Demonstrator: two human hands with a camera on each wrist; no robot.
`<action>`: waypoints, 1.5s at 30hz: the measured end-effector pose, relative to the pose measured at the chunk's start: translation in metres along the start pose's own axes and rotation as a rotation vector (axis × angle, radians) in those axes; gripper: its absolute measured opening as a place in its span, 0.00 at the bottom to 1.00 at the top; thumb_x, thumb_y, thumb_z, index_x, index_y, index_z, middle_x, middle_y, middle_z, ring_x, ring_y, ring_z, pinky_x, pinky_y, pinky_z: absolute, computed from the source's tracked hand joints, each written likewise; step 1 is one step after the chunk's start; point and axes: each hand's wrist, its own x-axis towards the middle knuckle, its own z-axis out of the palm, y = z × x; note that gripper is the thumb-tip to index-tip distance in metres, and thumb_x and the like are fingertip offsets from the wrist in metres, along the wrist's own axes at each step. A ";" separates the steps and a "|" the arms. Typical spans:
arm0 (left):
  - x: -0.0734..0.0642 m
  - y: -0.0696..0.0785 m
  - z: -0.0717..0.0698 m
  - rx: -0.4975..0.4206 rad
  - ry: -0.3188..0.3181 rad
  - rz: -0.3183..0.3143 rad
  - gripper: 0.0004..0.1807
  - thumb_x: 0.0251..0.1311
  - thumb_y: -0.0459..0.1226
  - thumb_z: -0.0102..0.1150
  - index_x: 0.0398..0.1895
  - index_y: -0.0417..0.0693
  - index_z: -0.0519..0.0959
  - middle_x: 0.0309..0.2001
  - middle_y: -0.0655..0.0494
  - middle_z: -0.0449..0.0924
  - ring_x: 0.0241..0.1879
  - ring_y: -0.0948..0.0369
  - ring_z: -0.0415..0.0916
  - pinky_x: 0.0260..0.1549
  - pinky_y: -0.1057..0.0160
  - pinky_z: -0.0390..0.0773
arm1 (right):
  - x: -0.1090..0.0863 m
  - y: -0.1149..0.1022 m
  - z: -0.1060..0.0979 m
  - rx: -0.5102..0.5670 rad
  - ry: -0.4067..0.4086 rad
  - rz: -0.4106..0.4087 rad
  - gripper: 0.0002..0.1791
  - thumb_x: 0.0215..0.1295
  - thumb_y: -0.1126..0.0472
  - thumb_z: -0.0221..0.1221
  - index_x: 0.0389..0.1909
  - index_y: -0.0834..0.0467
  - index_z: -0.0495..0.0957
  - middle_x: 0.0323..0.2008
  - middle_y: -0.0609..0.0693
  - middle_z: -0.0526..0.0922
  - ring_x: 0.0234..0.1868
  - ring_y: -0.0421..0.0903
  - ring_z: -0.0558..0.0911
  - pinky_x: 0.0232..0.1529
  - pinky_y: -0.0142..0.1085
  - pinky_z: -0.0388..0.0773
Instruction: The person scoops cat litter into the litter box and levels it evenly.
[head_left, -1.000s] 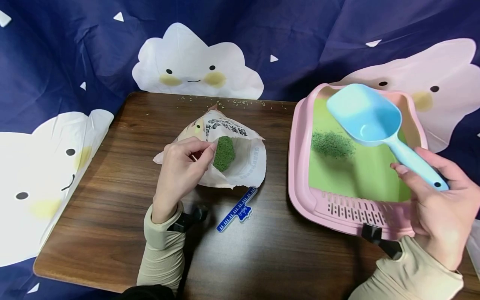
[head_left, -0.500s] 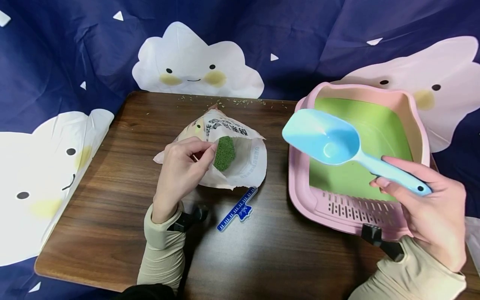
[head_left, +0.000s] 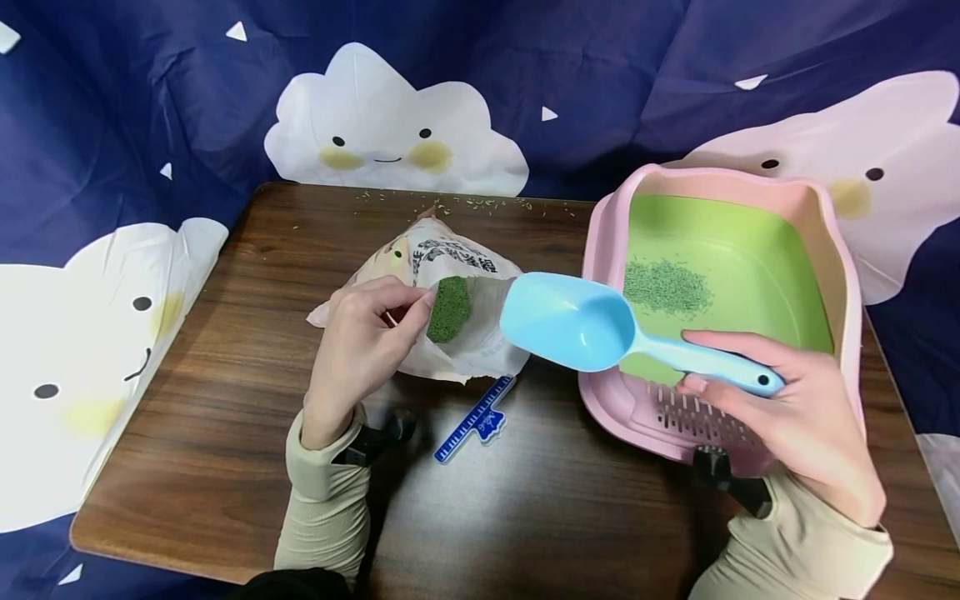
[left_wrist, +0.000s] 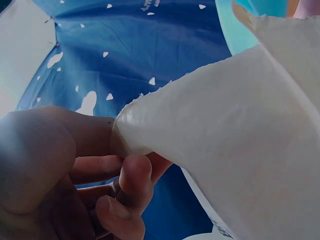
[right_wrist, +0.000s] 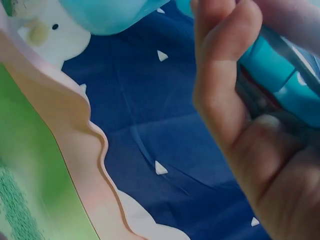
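My left hand (head_left: 371,333) pinches the torn edge of a white printed bag (head_left: 480,354), keeping its mouth spread. Green pellets (head_left: 450,310) show inside. In the left wrist view the thumb and fingers grip a corner of the bag's edge (left_wrist: 200,115). My right hand (head_left: 787,408) holds a light blue scoop (head_left: 566,321) by its handle, bowl toward the left. No pellets show in the bowl, whose tip overlaps the bag's mouth in the head view. Behind the scoop stands a pink litter box (head_left: 600,392) with a green floor, where a small heap of green pellets (head_left: 667,287) lies.
A blue ruler-like bag clip (head_left: 474,421) lies on the brown wooden table (head_left: 187,433) in front of the bag. Small pale crumbs (head_left: 480,202) are scattered along the table's back edge. A dark blue cloth with white clouds (head_left: 600,67) hangs behind.
The right hand has carried the scoop left and slightly down, from over the litter box to the bag's mouth. The pellet heap is uncovered again. The left hand stays on the bag.
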 end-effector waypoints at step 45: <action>-0.001 0.002 -0.004 0.005 -0.050 0.027 0.08 0.54 0.36 0.56 0.24 0.49 0.84 0.19 0.62 0.75 0.18 0.70 0.65 0.18 0.75 0.63 | 0.027 -0.013 0.111 0.092 -0.228 0.050 0.19 0.58 0.62 0.57 0.51 0.61 0.73 0.23 0.51 0.83 0.21 0.43 0.82 0.21 0.32 0.78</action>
